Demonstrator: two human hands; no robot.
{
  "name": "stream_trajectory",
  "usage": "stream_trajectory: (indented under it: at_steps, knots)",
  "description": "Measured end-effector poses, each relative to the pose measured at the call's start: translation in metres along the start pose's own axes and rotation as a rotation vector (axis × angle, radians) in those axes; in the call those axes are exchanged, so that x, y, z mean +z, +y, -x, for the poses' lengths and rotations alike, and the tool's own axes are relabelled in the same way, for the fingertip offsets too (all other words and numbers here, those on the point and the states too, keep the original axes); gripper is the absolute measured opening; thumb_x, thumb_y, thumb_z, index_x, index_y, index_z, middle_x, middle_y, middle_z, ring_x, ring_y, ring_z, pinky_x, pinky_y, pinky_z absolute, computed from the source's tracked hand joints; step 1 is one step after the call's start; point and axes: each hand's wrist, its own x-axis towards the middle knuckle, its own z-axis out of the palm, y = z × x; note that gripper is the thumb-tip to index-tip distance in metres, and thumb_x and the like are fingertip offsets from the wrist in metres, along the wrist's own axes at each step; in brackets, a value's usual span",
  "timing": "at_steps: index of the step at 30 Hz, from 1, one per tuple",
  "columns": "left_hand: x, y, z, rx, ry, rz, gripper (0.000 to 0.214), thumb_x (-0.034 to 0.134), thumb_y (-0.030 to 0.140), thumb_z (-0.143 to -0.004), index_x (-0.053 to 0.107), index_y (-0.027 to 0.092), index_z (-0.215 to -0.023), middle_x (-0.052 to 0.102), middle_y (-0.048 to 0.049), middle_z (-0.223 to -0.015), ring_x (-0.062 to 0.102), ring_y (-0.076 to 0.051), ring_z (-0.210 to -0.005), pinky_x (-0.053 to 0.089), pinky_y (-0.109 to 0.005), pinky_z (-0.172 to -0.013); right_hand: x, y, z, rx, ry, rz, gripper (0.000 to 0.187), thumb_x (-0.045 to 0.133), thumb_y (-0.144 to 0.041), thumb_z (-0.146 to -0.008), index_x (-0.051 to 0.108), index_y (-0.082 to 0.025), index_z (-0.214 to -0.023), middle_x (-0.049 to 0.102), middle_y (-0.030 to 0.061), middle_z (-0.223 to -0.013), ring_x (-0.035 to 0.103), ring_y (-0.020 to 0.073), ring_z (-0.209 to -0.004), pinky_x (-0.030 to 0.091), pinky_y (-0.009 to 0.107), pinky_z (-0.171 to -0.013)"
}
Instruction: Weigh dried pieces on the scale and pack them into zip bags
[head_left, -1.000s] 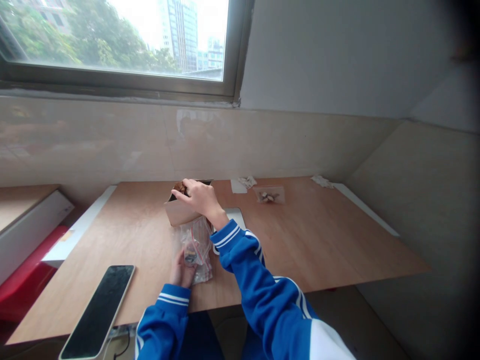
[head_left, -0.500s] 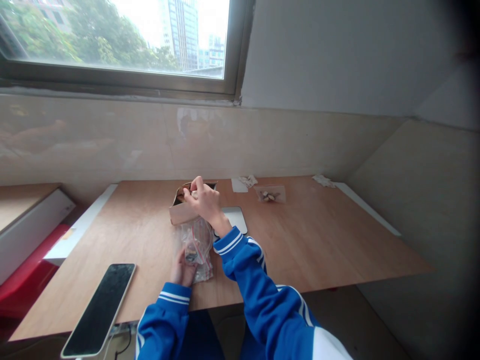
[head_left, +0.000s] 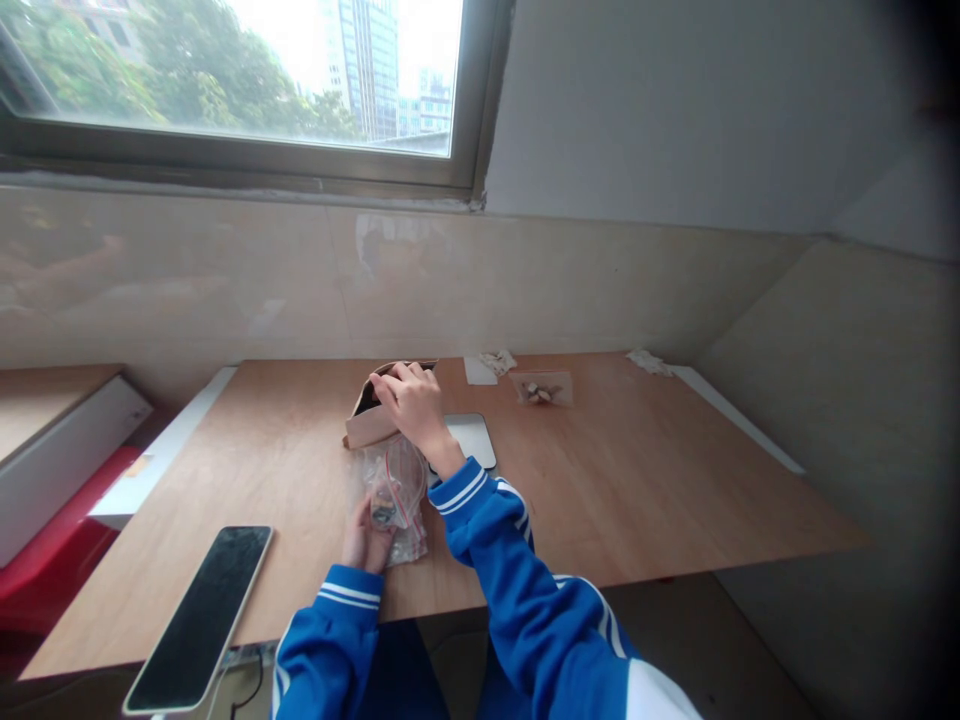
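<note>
Noted from my remote station: right hand [head_left: 412, 405] curled over the top edge of a cardboard box [head_left: 367, 425], grip unclear. Left hand [head_left: 364, 535] pinched a clear zip bag [head_left: 397, 500], which lay just beside the box on the wooden table [head_left: 600, 480].

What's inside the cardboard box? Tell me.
Only a dark strip of the interior of the cardboard box shows at its open end. The right hand lies over the top and covers the rest, so the contents cannot be seen.
</note>
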Motion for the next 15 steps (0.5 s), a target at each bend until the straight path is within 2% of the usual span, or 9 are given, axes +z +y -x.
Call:
stream_trajectory:
  at_steps: [3, 6, 11, 13, 15]
  knots:
    - [0.000, 0.000, 0.000, -0.002, 0.007, -0.011, 0.032, 0.050, 0.023, -0.085, 0.062, 0.016, -0.114, 0.072, -0.0075, -0.093, 0.067, -0.022, -0.093, 0.056, -0.033, -0.079, -0.001, -0.002, -0.002, -0.014, 0.022, -0.046, 0.033, 0.036, -0.036, -0.097, 0.064, -0.021, -0.088, 0.064, 0.0049, -0.096, 0.051, 0.0183, -0.096, 0.032, 0.033, -0.087]
    - [-0.001, -0.001, 0.000, -0.001, -0.009, -0.025, 0.029, 0.047, 0.023, -0.086, 0.064, 0.016, -0.109, 0.072, -0.0075, -0.094, 0.067, -0.021, -0.092, 0.056, -0.032, -0.078, -0.014, -0.006, -0.002, -0.007, 0.078, -0.155, 0.030, 0.036, -0.032, -0.097, 0.063, -0.021, -0.089, 0.062, 0.0040, -0.096, 0.050, 0.0172, -0.096, 0.032, 0.032, -0.089]
    - [-0.001, 0.000, 0.000, -0.004, -0.027, -0.029, 0.027, 0.045, 0.021, -0.087, 0.065, 0.013, -0.103, 0.072, -0.0081, -0.096, 0.068, -0.020, -0.089, 0.056, -0.030, -0.076, -0.043, -0.019, 0.027, 0.140, 0.243, -0.488, 0.026, 0.033, -0.027, -0.097, 0.058, -0.021, -0.092, 0.060, 0.0038, -0.097, 0.053, 0.0158, -0.096, 0.038, 0.031, -0.089]
    - [0.001, 0.001, 0.001, -0.007, -0.024, -0.023, 0.027, 0.045, 0.020, -0.087, 0.065, 0.012, -0.103, 0.072, -0.0089, -0.096, 0.068, -0.020, -0.086, 0.056, -0.030, -0.074, -0.048, -0.022, 0.048, 0.236, 0.225, -0.629, 0.023, 0.033, -0.027, -0.096, 0.055, -0.021, -0.094, 0.059, 0.0033, -0.094, 0.056, 0.0140, -0.087, 0.043, 0.028, -0.081]
    - [0.004, 0.001, 0.002, -0.001, -0.020, -0.026, 0.027, 0.044, 0.019, -0.088, 0.065, 0.011, -0.102, 0.072, -0.0091, -0.095, 0.068, -0.020, -0.085, 0.056, -0.030, -0.074, -0.048, -0.022, 0.067, 0.347, 0.122, -0.723, 0.019, 0.035, -0.027, -0.095, 0.052, -0.021, -0.101, 0.060, 0.0025, -0.093, 0.057, 0.0128, -0.078, 0.046, 0.026, -0.072]
